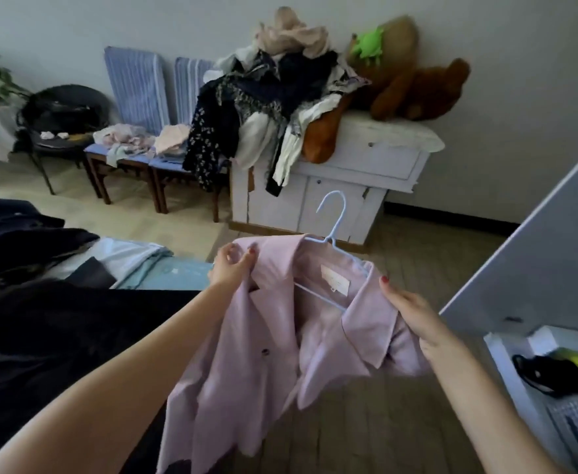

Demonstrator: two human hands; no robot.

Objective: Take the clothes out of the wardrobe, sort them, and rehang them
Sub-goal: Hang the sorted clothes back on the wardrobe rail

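Note:
A pale pink collared jacket [256,354] hangs in front of me on a light blue hanger [335,224], whose hook sticks up above the collar. My left hand [231,266] pinches the jacket's left shoulder near the collar. My right hand [414,316] grips the right shoulder and collar edge. A big heap of mixed dark and light clothes [273,97] lies on the white cabinet [366,165] behind. The open wardrobe door [537,251] stands at the right.
Dark garments [41,319] and light blue folded fabric [150,265] cover the bed at left. Two blue-cushioned chairs [133,97] hold small pale clothes. Brown plush bears [417,87] sit on the cabinet. A wardrobe shelf [554,374] at lower right holds dark and yellow-green items.

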